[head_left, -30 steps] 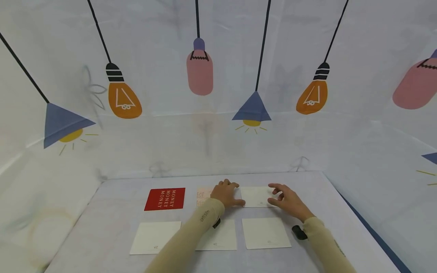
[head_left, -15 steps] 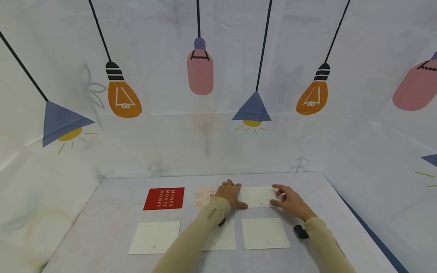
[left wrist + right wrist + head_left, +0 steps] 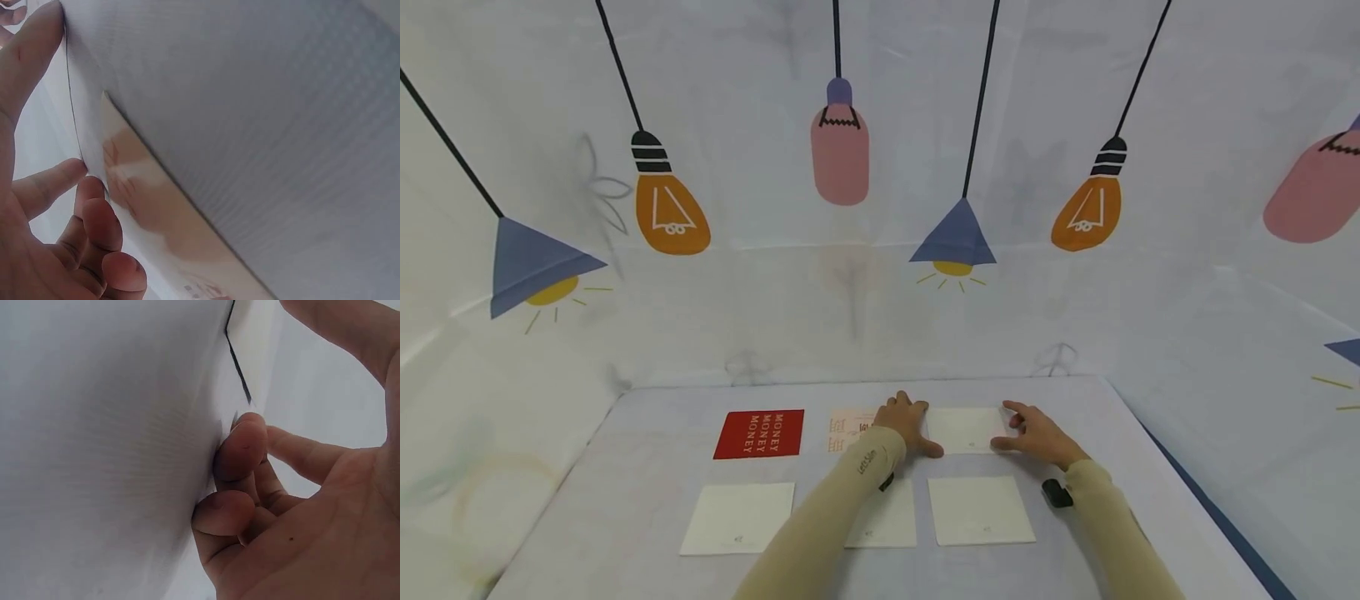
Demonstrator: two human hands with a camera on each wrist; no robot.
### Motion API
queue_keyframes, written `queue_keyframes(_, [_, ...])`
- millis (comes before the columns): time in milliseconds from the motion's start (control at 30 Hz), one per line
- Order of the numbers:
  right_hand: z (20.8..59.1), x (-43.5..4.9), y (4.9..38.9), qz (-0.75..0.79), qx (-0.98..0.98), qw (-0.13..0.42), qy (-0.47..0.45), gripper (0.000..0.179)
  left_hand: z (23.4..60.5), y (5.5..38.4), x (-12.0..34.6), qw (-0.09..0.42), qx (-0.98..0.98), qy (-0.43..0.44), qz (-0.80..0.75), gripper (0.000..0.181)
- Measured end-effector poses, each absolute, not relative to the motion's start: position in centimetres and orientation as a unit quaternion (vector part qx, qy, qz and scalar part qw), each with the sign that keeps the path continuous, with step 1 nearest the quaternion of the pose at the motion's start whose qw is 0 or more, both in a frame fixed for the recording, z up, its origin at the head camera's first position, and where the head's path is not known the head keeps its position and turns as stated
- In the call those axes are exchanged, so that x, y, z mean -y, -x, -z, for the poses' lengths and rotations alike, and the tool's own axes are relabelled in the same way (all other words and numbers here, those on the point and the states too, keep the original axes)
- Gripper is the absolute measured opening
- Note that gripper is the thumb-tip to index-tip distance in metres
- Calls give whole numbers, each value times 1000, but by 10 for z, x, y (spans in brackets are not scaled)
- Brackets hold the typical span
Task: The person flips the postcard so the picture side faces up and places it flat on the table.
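A white rectangular card (image 3: 966, 430) with a small mark near its lower edge lies in the back row, between my two hands. My left hand (image 3: 904, 423) is at its left edge, thumb and forefinger spread along that side. At the right edge is my right hand (image 3: 1037, 435), with thumb and forefinger spread and the other fingers bent loosely. In the right wrist view, fingertips (image 3: 240, 450) are down against the white tabletop. A pale card with orange print (image 3: 846, 429) is partly hidden by the left hand and sleeve; it also shows in the left wrist view (image 3: 169, 219).
A red card lettered MONEY (image 3: 760, 434) lies at the back left. Along the front are three white cards: a left one (image 3: 737, 518), a middle one (image 3: 891, 517) partly under the left sleeve, and a right one (image 3: 981, 510). A white wall printed with lamps (image 3: 850, 317) stands behind the table.
Both hands have shifted slightly to the right, the left one uncovering more of the orange-printed card. The white card between them stays about where it was.
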State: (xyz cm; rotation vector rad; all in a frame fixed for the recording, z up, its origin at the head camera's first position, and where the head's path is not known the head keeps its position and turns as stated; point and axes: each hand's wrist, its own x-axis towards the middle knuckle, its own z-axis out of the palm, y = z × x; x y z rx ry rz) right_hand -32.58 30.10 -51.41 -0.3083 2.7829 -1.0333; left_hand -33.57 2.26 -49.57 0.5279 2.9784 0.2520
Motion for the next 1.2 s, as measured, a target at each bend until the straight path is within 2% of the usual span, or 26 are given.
queue_keyframes(167, [511, -301, 331, 332, -930, 99, 121, 100, 496, 337, -24, 57, -979, -171, -91, 92])
queue_keyframes(467, [506, -300, 334, 346, -923, 115, 124, 87, 493, 336, -23, 60, -977, -159, -132, 90])
queue_keyframes(667, [508, -298, 335, 363, -919, 111, 106, 86, 497, 338, -22, 65, -974, -152, -152, 90])
queue_keyframes(867, [514, -298, 337, 374, -917, 84, 106, 88, 504, 345, -22, 74, -972, -140, -175, 96])
queue_keyframes(1200, [517, -296, 321, 360, -927, 13, 105, 88, 505, 344, -24, 31, -961, -143, -236, 61])
